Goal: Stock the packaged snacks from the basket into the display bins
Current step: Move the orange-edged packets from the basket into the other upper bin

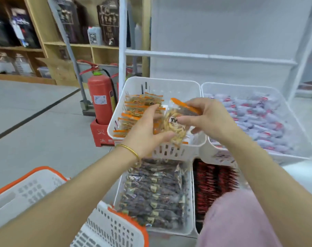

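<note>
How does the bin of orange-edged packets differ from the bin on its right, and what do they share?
The left bin holds orange-edged packets; the right bin holds pale packets with red marks. The left bin is part filled, its far end bare; the right bin is full. Left hand and right hand hold a packet over the left bin only. Both are white plastic.

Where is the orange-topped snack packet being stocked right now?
Head view, centre: the snack packet is held between the left hand and right hand, over the white bin of matching packets, right of the fire extinguisher.
</note>
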Tool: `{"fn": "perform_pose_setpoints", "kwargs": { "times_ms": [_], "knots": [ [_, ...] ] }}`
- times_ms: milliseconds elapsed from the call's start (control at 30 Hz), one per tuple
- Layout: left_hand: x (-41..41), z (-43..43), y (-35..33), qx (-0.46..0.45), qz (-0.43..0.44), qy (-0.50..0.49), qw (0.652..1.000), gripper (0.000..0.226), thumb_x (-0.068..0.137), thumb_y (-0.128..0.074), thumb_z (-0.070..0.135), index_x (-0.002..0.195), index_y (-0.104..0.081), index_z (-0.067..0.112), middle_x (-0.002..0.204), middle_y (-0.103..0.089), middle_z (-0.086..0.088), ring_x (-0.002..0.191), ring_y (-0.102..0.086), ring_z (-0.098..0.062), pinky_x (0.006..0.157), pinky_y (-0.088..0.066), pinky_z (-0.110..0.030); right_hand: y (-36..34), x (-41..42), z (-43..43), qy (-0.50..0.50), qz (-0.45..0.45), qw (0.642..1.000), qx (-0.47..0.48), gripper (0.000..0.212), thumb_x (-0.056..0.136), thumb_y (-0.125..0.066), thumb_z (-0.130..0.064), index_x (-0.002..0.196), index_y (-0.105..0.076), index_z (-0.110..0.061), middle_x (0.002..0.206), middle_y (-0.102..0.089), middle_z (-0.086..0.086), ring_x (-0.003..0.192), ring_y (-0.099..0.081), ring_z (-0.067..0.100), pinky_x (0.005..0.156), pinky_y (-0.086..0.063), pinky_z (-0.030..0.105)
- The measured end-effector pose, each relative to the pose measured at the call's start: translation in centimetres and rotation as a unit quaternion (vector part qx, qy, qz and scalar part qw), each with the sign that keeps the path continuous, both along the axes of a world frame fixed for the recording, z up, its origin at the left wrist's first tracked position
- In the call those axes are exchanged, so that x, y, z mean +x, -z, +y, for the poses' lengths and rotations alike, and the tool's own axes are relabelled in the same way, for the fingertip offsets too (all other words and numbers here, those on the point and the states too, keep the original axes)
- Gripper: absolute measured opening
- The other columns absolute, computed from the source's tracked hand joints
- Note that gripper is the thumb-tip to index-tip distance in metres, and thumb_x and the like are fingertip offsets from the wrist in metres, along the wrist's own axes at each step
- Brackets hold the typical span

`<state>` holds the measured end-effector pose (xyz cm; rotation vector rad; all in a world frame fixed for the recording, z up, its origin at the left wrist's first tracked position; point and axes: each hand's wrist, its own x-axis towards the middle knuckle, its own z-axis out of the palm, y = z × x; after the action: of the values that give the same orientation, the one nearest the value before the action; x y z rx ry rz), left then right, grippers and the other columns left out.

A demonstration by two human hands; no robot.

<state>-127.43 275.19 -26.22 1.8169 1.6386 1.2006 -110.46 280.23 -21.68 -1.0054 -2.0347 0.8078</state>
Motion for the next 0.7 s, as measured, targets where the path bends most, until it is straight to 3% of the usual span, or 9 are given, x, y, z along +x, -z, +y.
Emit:
{"fn": "perform_pose_setpoints", "kwargs": {
  "times_ms": [67,133,233,300,433,567,700],
  "knots": [
    [0.2,2.0,0.1,0.022,0.108,-0.037,0.993,0.083,0.082,-0.069,0.035,0.147,-0.020,0.017,0.146,-0.037,-0.003,0.135,-0.032,-0.016,0.112,-0.026,-0.030,-0.1,0.4,2.5,0.094,0.005,0.992,0.085,0.019,0.076,-0.073,-0.010,0.084,-0.066,-0.025,0.073,-0.066,-0.006,0.065,-0.062,0.012,0.062,-0.056,0.039],
    [0.1,3.1,0.8,0.017,0.216,-0.061,0.974,0.076,0.087,-0.061,0.040,0.147,-0.021,0.015,0.148,-0.031,-0.004,0.137,-0.024,-0.019,0.111,-0.019,-0.027,0.6,0.3,4.6,0.172,-0.046,0.970,0.164,0.023,0.076,-0.070,-0.012,0.096,-0.069,-0.023,0.087,-0.070,-0.002,0.084,-0.064,0.021,0.075,-0.053,0.042],
    [0.0,3.9,2.2,0.030,0.293,-0.079,0.952,0.066,0.092,-0.049,0.045,0.145,-0.025,0.014,0.149,-0.029,-0.004,0.138,-0.020,-0.019,0.113,-0.014,-0.027,3.1,-0.5,6.5,0.189,-0.152,0.951,0.193,0.027,0.082,-0.064,-0.012,0.108,-0.065,-0.019,0.100,-0.070,0.007,0.097,-0.062,0.030,0.081,-0.049,0.040],
    [0.1,4.1,2.7,0.039,0.303,-0.089,0.948,0.063,0.093,-0.046,0.045,0.145,-0.027,0.015,0.150,-0.028,-0.003,0.139,-0.019,-0.018,0.114,-0.014,-0.028,4.9,-1.4,6.9,0.146,-0.226,0.945,0.187,0.024,0.086,-0.059,-0.012,0.109,-0.063,-0.014,0.103,-0.068,0.010,0.099,-0.060,0.032,0.080,-0.048,0.039],
    [-0.1,4.2,3.1,0.041,0.296,-0.093,0.950,0.060,0.092,-0.048,0.043,0.144,-0.030,0.016,0.149,-0.030,-0.002,0.138,-0.019,-0.017,0.114,-0.014,-0.029,4.9,-1.9,7.6,0.038,-0.246,0.963,0.105,0.025,0.092,-0.056,-0.013,0.116,-0.060,-0.012,0.111,-0.064,0.009,0.105,-0.057,0.026,0.085,-0.042,0.030],
    [-0.1,3.9,3.2,0.045,0.280,-0.101,0.953,0.060,0.091,-0.052,0.038,0.142,-0.033,0.014,0.147,-0.032,-0.004,0.138,-0.020,-0.018,0.113,-0.012,-0.026,5.5,-2.2,7.5,-0.025,-0.323,0.945,0.045,0.050,0.097,-0.047,-0.035,0.142,-0.033,-0.017,0.136,-0.047,0.012,0.123,-0.045,0.030,0.102,-0.036,0.037],
    [-0.1,3.8,3.0,0.042,0.269,-0.106,0.956,0.060,0.092,-0.051,0.038,0.142,-0.032,0.014,0.148,-0.029,-0.004,0.138,-0.018,-0.018,0.113,-0.012,-0.026,6.8,-2.5,7.4,-0.035,-0.306,0.951,-0.012,0.076,0.090,-0.046,-0.056,0.150,-0.008,-0.028,0.147,-0.028,0.013,0.133,-0.033,0.034,0.110,-0.030,0.048]
  ]
}}
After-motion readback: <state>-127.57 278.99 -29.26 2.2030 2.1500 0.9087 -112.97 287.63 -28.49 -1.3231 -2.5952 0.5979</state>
